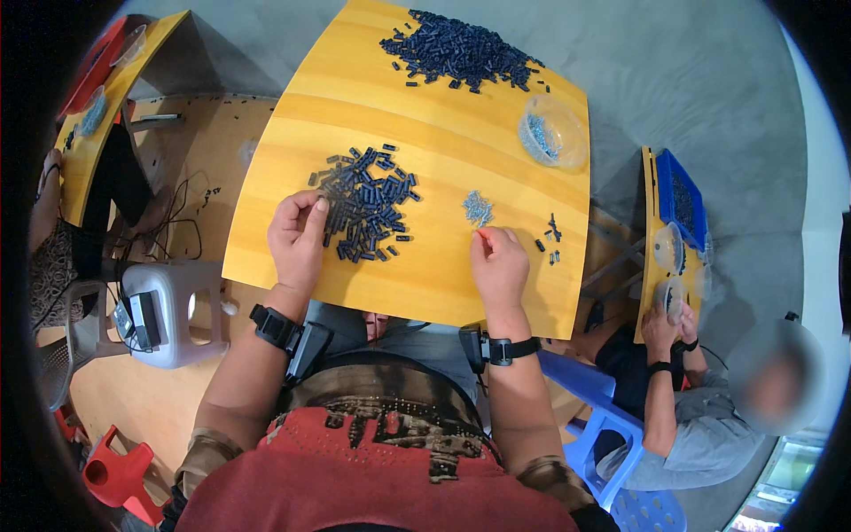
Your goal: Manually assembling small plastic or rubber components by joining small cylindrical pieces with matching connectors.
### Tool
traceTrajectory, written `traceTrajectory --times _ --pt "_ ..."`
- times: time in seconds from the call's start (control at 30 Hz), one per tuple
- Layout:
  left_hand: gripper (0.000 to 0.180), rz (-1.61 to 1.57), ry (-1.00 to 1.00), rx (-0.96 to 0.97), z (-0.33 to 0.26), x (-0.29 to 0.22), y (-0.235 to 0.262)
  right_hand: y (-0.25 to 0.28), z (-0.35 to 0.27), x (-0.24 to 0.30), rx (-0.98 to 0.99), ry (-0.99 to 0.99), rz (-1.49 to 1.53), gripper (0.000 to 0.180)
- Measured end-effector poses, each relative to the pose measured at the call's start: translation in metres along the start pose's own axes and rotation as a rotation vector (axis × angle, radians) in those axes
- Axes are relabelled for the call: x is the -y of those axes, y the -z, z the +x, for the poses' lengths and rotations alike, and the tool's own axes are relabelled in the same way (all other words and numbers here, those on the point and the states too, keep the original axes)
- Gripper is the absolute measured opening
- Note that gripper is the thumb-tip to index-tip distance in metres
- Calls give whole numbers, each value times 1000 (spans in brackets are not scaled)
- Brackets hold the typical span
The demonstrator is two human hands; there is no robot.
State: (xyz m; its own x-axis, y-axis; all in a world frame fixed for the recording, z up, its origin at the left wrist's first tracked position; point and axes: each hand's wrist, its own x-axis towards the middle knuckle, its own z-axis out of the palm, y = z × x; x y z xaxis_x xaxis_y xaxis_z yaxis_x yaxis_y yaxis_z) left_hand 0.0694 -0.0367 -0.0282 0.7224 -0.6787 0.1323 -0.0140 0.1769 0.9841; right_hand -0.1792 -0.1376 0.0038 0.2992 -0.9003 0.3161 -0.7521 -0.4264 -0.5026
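Observation:
My left hand (297, 238) rests at the left edge of a near pile of small dark blue plastic pieces (368, 202), fingers pinched on one of them. My right hand (498, 262) lies on the yellow wooden table (443, 133), its fingertips closed just below a small heap of silvery metal bits (478, 208); whether it holds one I cannot tell. A few finished dark pieces (551, 238) lie right of that hand. A larger pile of the dark pieces (461, 51) sits at the table's far edge.
A clear plastic bowl (553, 133) with metal bits stands at the far right. A person sits at another yellow table (658, 239) on the right, with a blue tray (681, 199) and clear bowls. A grey stool (164, 310) and red stool (120, 474) stand left.

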Motion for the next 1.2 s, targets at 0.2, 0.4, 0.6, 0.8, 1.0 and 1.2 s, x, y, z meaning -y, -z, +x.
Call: traceTrajectory --times 0.2,0.4,0.6,0.8,1.0,1.2 --pt "12 -36 30 2 0 2 0 -2 -2 0 -25 33 -67 4" --pt "13 -47 33 3 1 2 1 4 -10 4 16 -17 -54 4" --pt "14 -86 4 12 0 4 2 12 -14 6 111 -108 -133 7" --pt "14 -137 49 37 -1 3 4 21 -14 10 225 -36 -188 6" --pt "14 -181 105 90 -12 -17 3 23 -15 9 229 42 -213 6" --pt "9 -241 257 440 -31 -44 -2 28 -15 13 293 100 -209 8"
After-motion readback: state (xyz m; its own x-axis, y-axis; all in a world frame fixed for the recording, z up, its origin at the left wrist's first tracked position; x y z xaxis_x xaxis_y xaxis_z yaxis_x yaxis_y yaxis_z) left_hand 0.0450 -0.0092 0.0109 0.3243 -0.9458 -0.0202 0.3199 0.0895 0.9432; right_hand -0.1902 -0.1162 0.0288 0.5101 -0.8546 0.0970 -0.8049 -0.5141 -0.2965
